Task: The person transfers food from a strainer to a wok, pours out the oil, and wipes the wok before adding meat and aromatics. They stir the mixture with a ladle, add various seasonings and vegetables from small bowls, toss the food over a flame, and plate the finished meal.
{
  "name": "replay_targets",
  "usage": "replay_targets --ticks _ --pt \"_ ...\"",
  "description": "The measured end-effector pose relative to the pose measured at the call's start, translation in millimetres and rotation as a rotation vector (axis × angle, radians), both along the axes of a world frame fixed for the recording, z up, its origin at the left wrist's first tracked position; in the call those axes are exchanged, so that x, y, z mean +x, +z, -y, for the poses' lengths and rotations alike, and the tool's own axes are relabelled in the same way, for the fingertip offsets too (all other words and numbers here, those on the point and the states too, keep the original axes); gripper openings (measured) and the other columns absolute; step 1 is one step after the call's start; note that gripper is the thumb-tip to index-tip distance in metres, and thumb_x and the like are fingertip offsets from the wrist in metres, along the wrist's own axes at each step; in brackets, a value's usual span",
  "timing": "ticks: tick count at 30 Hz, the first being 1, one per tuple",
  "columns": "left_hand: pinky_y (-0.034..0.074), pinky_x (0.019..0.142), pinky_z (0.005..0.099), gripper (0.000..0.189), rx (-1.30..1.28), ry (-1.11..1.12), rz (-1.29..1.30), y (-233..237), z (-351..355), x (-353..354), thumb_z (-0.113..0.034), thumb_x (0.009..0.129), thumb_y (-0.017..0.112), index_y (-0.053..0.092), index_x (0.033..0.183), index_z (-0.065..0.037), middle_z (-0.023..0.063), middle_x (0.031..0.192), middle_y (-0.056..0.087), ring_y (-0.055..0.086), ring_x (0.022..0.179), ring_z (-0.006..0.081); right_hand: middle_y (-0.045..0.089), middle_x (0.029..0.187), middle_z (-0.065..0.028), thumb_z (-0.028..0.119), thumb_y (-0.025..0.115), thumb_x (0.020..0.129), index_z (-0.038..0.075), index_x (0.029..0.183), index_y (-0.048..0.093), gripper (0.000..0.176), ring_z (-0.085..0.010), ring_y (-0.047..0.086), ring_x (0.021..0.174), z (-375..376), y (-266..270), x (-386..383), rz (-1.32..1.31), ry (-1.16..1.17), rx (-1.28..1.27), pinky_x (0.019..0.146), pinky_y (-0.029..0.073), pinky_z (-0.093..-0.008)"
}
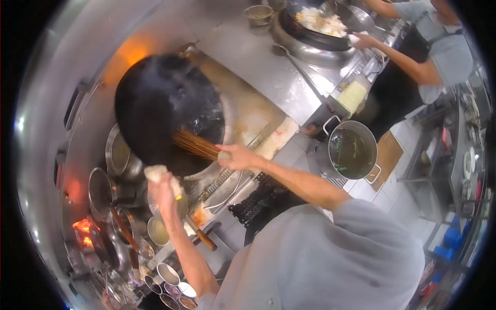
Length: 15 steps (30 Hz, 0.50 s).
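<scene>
As the left hand (164,194) is clutching a cloth (156,172), the right hand (236,156) (grip tight) is holding a bamboo brush (195,144) in the wok (155,103).

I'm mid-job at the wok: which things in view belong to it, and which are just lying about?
In use: right hand gripping bamboo brush; black wok; left hand gripping cloth.
Lying about: stockpot, seasoning bowls, wooden-handled ladle. The co-worker's wok is their own.
</scene>
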<state>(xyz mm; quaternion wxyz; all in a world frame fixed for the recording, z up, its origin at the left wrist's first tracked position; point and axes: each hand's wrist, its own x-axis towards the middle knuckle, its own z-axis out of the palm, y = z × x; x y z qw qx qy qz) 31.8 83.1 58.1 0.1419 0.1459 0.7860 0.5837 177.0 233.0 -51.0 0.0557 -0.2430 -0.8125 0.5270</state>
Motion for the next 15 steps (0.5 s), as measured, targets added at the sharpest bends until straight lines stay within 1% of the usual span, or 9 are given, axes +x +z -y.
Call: replay_targets --ticks 2,5,6,7,9,11,13,14,15 --pt "0.048 0.061 0.0303 0.025 0.002 -0.002 0.161 12 1 6 -0.006 0.071 0.058 0.057 0.095 0.001 0.0082 0.084 0.060 0.058 0.070 0.0163 0.056 0.111 -0.0233 0.041 0.054 0.080 0.017 0.135 0.033 0.064 -0.0339 0.055 0.102 -46 4 18 0.280 0.010 0.098 0.089 0.043 -0.0390" --pt "0.048 0.061 0.0311 0.023 0.061 0.094 0.340 -6 8 5 -0.008 0.072 0.058 0.057 0.094 -0.001 0.0074 0.083 0.060 0.059 0.071 0.0169 0.061 0.093 -0.0229 0.040 0.050 0.082 0.021 0.132 0.036 0.055 -0.0342 0.061 0.087 -97 -15 69 0.095 -0.363 0.309 0.077 0.048 -0.0424" --pt "0.048 0.060 0.0316 0.022 0.149 0.167 0.426 -11 10 10 -0.010 0.072 0.058 0.058 0.093 -0.002 0.0070 0.081 0.060 0.058 0.071 0.0170 0.062 0.092 -0.0223 0.038 0.050 0.082 0.019 0.131 0.038 0.053 -0.0360 0.061 0.086 -110 11 88 0.203 -0.448 -0.047 0.074 0.048 -0.0433" --pt "0.047 0.059 0.0318 0.018 0.179 0.179 0.593 -13 12 13 -0.011 0.072 0.060 0.058 0.089 -0.006 0.0059 0.077 0.059 0.057 0.067 0.0173 0.062 0.089 -0.0218 0.036 0.052 0.082 0.017 0.131 0.038 0.054 -0.0365 0.061 0.084 -127 -5 97 0.287 -0.541 0.329 0.073 0.048 -0.0432" --pt "0.046 0.053 0.0297 0.013 0.222 0.236 0.647 -34 19 11 -0.015 0.071 0.064 0.057 0.082 -0.012 0.0006 0.070 0.055 0.054 0.061 0.0151 0.062 0.087 -0.0213 0.029 0.055 0.080 0.012 0.130 0.038 0.056 -0.0379 0.060 0.081 -141 -26 108 0.152 -0.759 0.456 0.070 0.048 -0.0450" --pt "0.044 0.049 0.0307 0.012 0.285 0.319 0.704 -46 11 16 -0.016 0.071 0.064 0.057 0.080 -0.013 0.0007 0.069 0.053 0.051 0.058 0.0147 0.061 0.097 -0.0232 0.030 0.058 0.078 0.010 0.129 0.041 0.057 -0.0369 0.059 0.090 -137 -37 101 0.354 -0.671 0.390 0.077 0.047 -0.0419" --pt "0.046 0.049 0.0311 0.011 0.398 0.269 0.800 -58 -4 15 -0.016 0.073 0.063 0.055 0.079 -0.013 0.0010 0.070 0.052 0.051 0.060 0.0152 0.056 0.107 -0.0273 0.028 0.060 0.078 0.004 0.131 0.038 0.062 -0.0370 0.053 0.106 -126 -44 88 -0.001 -0.421 0.322 0.088 0.042 -0.0373" --pt "0.047 0.048 0.0316 0.012 0.382 0.376 0.836 -50 -21 21 -0.015 0.073 0.063 0.054 0.080 -0.013 0.0011 0.069 0.052 0.051 0.058 0.0153 0.051 0.117 -0.0264 0.029 0.062 0.077 0.001 0.129 0.040 0.063 -0.0324 0.048 0.114 -119 -40 76 0.026 -0.389 0.136 0.094 0.037 -0.0343" --pt "0.048 0.049 0.0331 0.012 0.453 0.319 0.856 -59 -30 21 -0.014 0.074 0.062 0.053 0.081 -0.013 0.0016 0.070 0.053 0.052 0.059 0.0157 0.051 0.117 -0.0264 0.029 0.062 0.077 0.001 0.129 0.040 0.063 -0.0324 0.048 0.114 -111 -49 68 0.029 -0.354 0.144 0.094 0.037 -0.0343"
